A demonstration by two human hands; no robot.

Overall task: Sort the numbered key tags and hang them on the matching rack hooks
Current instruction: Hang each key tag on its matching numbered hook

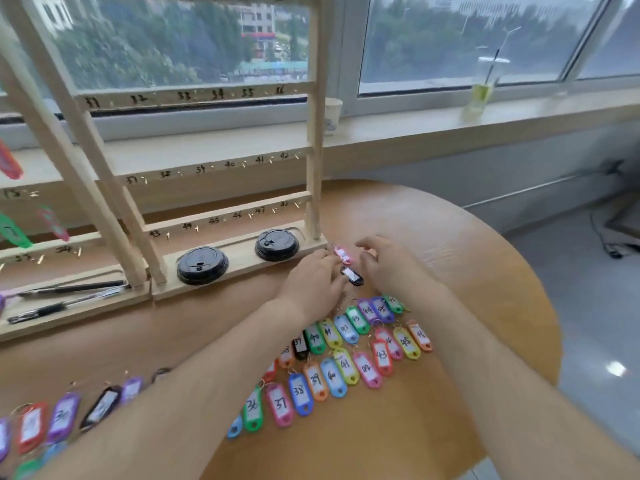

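Both hands are out over the far side of the round wooden table (457,258), close to the foot of the wooden rack (314,133). The left hand (313,277) lies palm down with its fingers stretched toward a black tag (353,276); the blur hides whether they touch it. The right hand (384,266) hovers just beside it, fingers loosely bent, with nothing seen in its hold. A pink tag (343,255) lies between the two hands, near the rack's base.

Nearer the person, rows of coloured tags (346,355) lie on the tabletop, their numbers running through the thirties and forties, and more trail off to the left under the forearm. The rack's bars carry handwritten numbers and small hooks. Two black cup lids (202,265) sit on its base, and pens (69,289) lie further left.

Behind, a long window sill (415,124) holds a paper cup (333,112) and a plastic cup (481,95) of green drink with a straw. To the right is pale grey floor (588,323).
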